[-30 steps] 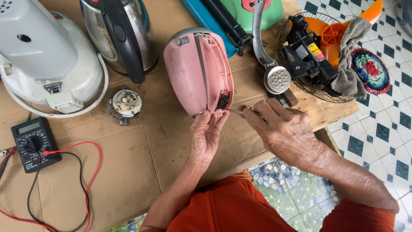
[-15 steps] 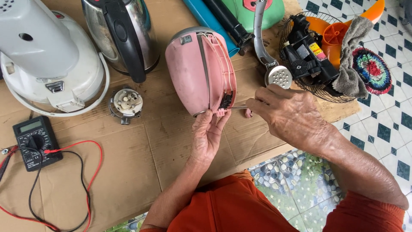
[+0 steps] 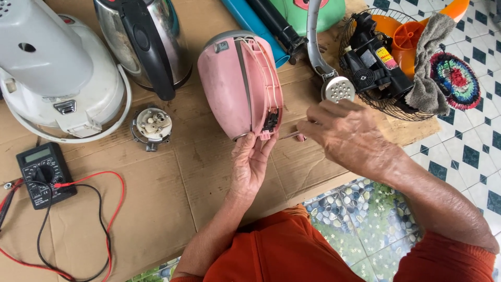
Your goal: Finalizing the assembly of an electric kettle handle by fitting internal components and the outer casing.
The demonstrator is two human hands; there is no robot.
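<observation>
At frame centre, your left hand (image 3: 250,164) is cradling the pink housing (image 3: 241,86), grip clamped; your right hand (image 3: 347,136) is pinching a thin tool (image 3: 289,136).

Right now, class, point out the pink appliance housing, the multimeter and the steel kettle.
pink appliance housing (image 3: 224,89): head view, on its smooth outer shell.
multimeter (image 3: 44,174): head view, on its dial.
steel kettle (image 3: 172,47): head view, on its shiny body.
</observation>
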